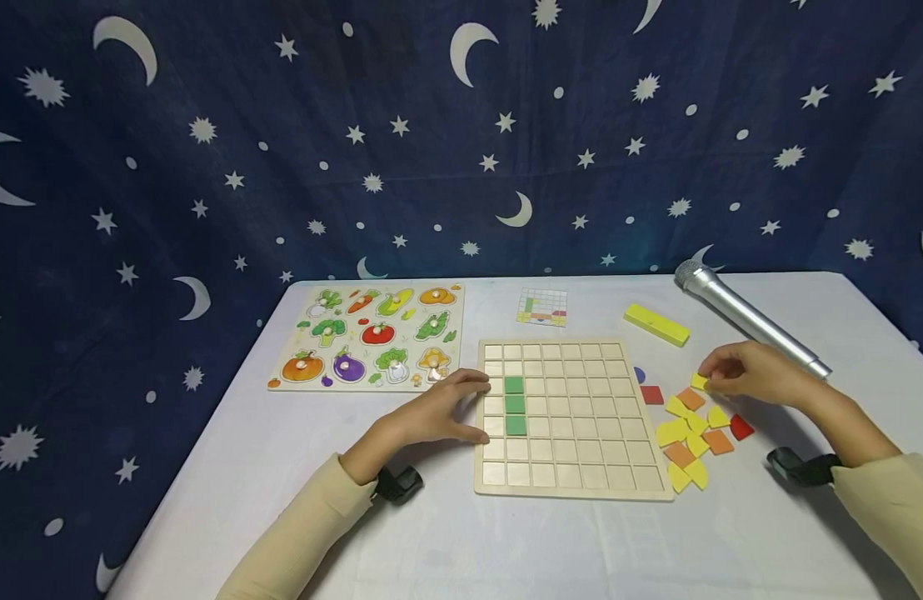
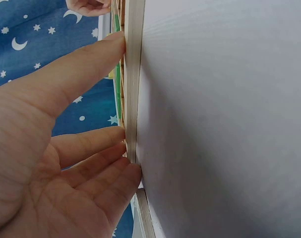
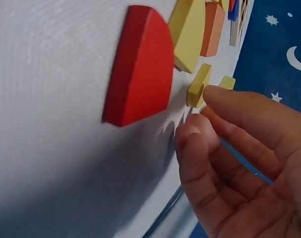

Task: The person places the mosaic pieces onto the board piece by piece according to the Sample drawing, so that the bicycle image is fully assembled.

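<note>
– Beige sleeves (image 1: 304, 533) nearest the camera. And hands?
– Right hand (image 1: 757, 375): thumb and finger pinch a small yellow piece (image 1: 699, 382), far end of the loose pile (image 1: 697, 445), right of the gridded board (image 1: 574, 475). Lifted or not, can't tell.
– Left hand (image 1: 429, 412)?
– Fingers relaxed and spread, tips touching the board's left edge, not wrapped round it.
– How does the piece handle?
– Probably light, stiff, hard to break; smooth faces might slip. I'd take it by opposite side edges, fingertips only: thick enough for that.
– Board?
– Rigid, flat, likely slides if bumped. Hold by the rim.
– Containers?
– Board's cells: three green tiles (image 1: 515, 404), second column from left, one below another. Vegetable puzzle (image 1: 292, 340), far left: knobbed pieces sit in its picture slots. Yellow bar (image 1: 656, 325), behind the pile: can't tell if it's a case.
</note>
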